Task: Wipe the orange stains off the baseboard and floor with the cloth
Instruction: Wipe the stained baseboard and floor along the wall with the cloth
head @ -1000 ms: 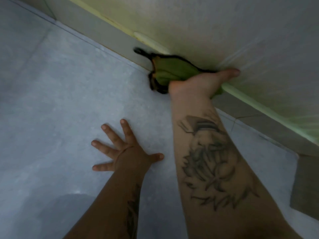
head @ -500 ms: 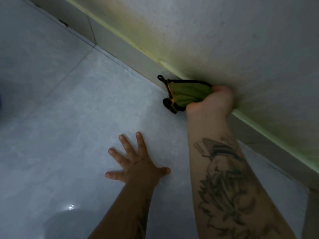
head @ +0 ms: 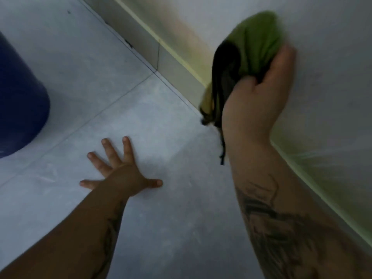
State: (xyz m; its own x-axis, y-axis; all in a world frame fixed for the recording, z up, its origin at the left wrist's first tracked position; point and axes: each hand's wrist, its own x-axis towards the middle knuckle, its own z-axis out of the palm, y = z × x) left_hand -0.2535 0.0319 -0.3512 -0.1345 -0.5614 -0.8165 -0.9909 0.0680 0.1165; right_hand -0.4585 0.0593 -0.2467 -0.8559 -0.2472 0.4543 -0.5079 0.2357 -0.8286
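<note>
My right hand point(head: 255, 101) grips a bunched green cloth point(head: 255, 43) with a dark edge, held up against the pale wall above the baseboard point(head: 177, 75). The cloth is blurred, and a dark strand hangs from it toward the floor. A yellowish-orange tint shows on the wall point(head: 193, 43) just left of the cloth, above the baseboard's top edge. My left hand point(head: 122, 172) lies flat on the grey tiled floor point(head: 100, 81), fingers spread, holding nothing. No clear orange mark shows on the floor.
A dark blue rounded container point(head: 18, 101) stands on the floor at the left edge. The baseboard runs diagonally from top centre down to the right, where my right forearm hides part of it.
My right hand has lifted the cloth from the baseboard's top edge up onto the wall. The view has shifted, bringing the blue container in. My left hand has stayed flat on the floor.
</note>
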